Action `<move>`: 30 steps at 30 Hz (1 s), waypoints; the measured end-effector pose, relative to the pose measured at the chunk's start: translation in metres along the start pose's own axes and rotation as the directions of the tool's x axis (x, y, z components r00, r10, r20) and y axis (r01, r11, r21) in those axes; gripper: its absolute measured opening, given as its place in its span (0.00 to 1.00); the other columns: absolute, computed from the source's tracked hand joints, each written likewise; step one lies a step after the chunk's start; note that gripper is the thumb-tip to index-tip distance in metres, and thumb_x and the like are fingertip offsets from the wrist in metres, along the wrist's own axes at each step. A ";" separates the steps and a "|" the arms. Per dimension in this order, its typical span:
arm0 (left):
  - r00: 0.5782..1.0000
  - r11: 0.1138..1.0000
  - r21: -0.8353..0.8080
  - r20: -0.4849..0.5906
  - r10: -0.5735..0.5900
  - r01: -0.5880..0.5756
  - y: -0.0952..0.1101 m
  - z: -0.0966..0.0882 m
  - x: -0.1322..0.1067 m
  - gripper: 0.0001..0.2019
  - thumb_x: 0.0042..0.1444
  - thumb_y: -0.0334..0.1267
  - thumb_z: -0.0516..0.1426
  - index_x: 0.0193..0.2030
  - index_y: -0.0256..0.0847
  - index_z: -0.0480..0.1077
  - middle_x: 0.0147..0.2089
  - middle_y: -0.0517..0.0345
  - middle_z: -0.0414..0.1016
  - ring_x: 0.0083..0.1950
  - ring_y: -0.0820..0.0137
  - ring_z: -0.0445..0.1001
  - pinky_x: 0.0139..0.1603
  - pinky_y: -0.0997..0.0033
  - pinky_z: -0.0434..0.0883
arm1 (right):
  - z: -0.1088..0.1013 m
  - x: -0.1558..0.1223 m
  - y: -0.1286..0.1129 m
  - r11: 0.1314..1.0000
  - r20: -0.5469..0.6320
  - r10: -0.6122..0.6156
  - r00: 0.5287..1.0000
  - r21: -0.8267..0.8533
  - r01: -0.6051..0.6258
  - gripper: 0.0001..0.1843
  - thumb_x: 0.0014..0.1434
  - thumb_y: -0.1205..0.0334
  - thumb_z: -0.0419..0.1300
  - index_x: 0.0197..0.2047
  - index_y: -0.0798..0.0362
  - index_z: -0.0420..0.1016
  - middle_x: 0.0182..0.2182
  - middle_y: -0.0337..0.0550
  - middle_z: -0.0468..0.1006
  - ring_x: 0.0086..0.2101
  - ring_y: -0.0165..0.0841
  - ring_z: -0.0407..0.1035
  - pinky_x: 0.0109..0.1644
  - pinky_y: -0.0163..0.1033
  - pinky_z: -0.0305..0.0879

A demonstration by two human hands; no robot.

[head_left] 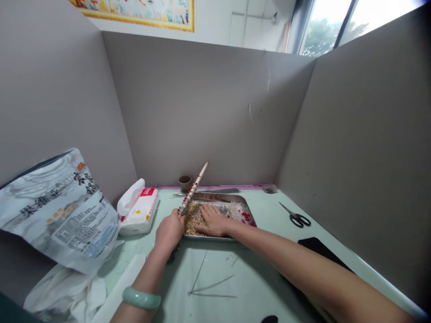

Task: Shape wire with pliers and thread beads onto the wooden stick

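My left hand (170, 232) is closed round the lower end of a long pale stick (194, 186) strung with white and red beads, which slants up and to the right over the tray. My right hand (212, 220) lies flat, fingers spread, on the gold and silver beads in a metal tray (248, 208). Red beads sit at the tray's right end. A pale green bangle (141, 298) is on my left wrist.
A tissue pack (138, 210) and a large printed bag (57, 211) stand at the left. Scissors (296, 217) lie right of the tray, a small brown cup (185, 182) behind it. Thin wires (210, 287) lie on the green table. Grey partitions enclose three sides.
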State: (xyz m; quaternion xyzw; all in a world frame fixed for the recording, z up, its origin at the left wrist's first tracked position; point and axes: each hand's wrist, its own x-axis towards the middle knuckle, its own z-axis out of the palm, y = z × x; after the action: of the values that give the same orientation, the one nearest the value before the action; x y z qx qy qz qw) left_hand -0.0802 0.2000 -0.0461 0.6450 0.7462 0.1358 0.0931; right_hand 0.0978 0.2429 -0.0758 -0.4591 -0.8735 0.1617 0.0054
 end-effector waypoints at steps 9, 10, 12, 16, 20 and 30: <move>1.000 1.000 -0.005 0.003 -0.001 0.001 0.000 -0.001 -0.001 0.14 0.60 0.41 0.44 0.46 0.39 0.65 0.42 0.41 0.77 0.45 0.55 0.76 0.38 0.64 0.66 | 0.002 0.020 -0.013 0.998 -0.040 -0.058 0.998 -0.015 0.058 0.52 0.58 0.31 0.35 0.69 0.68 0.39 0.67 0.59 0.36 0.66 0.45 0.26 0.67 0.52 0.27; 1.000 1.000 -0.010 -0.001 0.003 -0.003 -0.001 0.000 -0.001 0.13 0.60 0.41 0.44 0.45 0.40 0.65 0.42 0.42 0.77 0.45 0.55 0.76 0.38 0.64 0.66 | 0.001 0.018 -0.009 0.999 -0.039 -0.050 0.998 -0.020 0.050 0.52 0.57 0.31 0.35 0.69 0.68 0.38 0.68 0.58 0.35 0.66 0.45 0.26 0.67 0.52 0.27; 1.000 1.000 -0.024 -0.007 0.010 -0.010 -0.002 0.001 0.000 0.13 0.60 0.41 0.44 0.44 0.40 0.64 0.42 0.42 0.77 0.45 0.55 0.75 0.38 0.64 0.66 | -0.001 0.010 0.002 1.000 -0.042 -0.001 0.999 -0.026 0.000 0.53 0.57 0.30 0.34 0.69 0.68 0.37 0.68 0.57 0.34 0.66 0.44 0.25 0.67 0.51 0.27; 1.000 0.999 -0.035 -0.013 0.014 -0.014 -0.003 0.003 0.001 0.13 0.59 0.42 0.45 0.44 0.40 0.64 0.42 0.42 0.77 0.45 0.54 0.75 0.38 0.64 0.66 | -0.008 -0.014 0.027 0.989 -0.028 0.134 0.991 -0.062 -0.135 0.54 0.56 0.29 0.34 0.69 0.69 0.38 0.67 0.59 0.34 0.66 0.46 0.27 0.67 0.52 0.28; 1.000 0.999 -0.038 -0.007 0.001 -0.001 -0.003 0.004 0.003 0.13 0.60 0.43 0.44 0.44 0.40 0.65 0.43 0.42 0.77 0.45 0.54 0.75 0.38 0.64 0.66 | -0.016 -0.029 0.040 0.966 -0.039 0.240 0.970 -0.085 -0.243 0.56 0.55 0.29 0.36 0.68 0.70 0.39 0.67 0.61 0.36 0.66 0.48 0.30 0.66 0.53 0.31; 1.000 1.000 -0.029 -0.014 0.012 -0.013 -0.004 0.004 0.004 0.14 0.59 0.43 0.45 0.44 0.40 0.65 0.42 0.42 0.77 0.44 0.54 0.75 0.38 0.64 0.65 | -0.004 0.009 0.005 0.999 -0.043 -0.011 0.999 -0.035 0.010 0.52 0.57 0.31 0.35 0.69 0.67 0.38 0.68 0.56 0.35 0.66 0.43 0.27 0.67 0.50 0.29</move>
State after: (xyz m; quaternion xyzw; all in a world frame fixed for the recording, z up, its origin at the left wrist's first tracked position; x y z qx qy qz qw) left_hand -0.0834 0.2035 -0.0515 0.6473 0.7408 0.1516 0.0963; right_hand 0.0972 0.2542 -0.0745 -0.4579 -0.8783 0.1367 0.0171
